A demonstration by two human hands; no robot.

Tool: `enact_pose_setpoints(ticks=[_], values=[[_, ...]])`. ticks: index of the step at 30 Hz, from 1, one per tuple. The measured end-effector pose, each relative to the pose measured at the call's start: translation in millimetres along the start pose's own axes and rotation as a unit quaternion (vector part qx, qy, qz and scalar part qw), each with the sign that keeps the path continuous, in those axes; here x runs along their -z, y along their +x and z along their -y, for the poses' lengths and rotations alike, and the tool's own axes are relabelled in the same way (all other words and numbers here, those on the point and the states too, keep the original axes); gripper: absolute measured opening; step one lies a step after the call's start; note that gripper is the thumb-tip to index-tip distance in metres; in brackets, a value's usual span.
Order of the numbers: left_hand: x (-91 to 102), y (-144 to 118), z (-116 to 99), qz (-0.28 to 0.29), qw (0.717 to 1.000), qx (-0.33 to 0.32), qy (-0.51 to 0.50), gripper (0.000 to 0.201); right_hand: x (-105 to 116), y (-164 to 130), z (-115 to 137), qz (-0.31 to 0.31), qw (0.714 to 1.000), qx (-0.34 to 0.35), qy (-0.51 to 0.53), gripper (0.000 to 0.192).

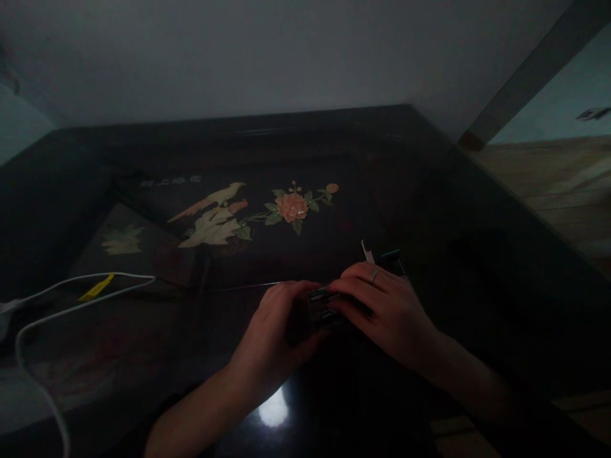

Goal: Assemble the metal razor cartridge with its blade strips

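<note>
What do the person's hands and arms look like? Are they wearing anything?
Both forearms are bare, with no sleeves showing up to the picture's lower edge. The right hand has a thin, pale band ring on one finger. The left hand shows no ring, glove or watch. No bracelet or watch can be seen on either wrist, though the dim light hides fine detail such as the nails.

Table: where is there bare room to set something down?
Bare: the far table strip beyond the flower inlay, and the right side. Crowded: the left, with the white cable, and the middle, where both hands hold a dark object.
</note>
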State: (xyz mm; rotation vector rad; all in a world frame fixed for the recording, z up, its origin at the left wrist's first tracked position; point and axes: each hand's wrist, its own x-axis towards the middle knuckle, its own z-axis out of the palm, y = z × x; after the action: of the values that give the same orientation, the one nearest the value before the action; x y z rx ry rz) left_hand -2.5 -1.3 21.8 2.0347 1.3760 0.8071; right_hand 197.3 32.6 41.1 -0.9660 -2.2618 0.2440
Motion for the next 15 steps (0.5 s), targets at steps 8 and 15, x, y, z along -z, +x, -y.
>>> enact_pose_setpoints(ticks=[8, 15], values=[[0.3, 1.7, -8.3, -0.013, 0.995, 0.048, -0.081, 0.052, -1.8, -3.5, 5.9, -0.018, 0.998, 0.012, -0.062, 0.02], [-1.6, -0.5, -5.0, -0.018, 0.996, 0.051, -0.074, 0.054, -3.4, -1.8, 4.7, 0.012, 1.0, -0.012, -0.01, 0.016]])
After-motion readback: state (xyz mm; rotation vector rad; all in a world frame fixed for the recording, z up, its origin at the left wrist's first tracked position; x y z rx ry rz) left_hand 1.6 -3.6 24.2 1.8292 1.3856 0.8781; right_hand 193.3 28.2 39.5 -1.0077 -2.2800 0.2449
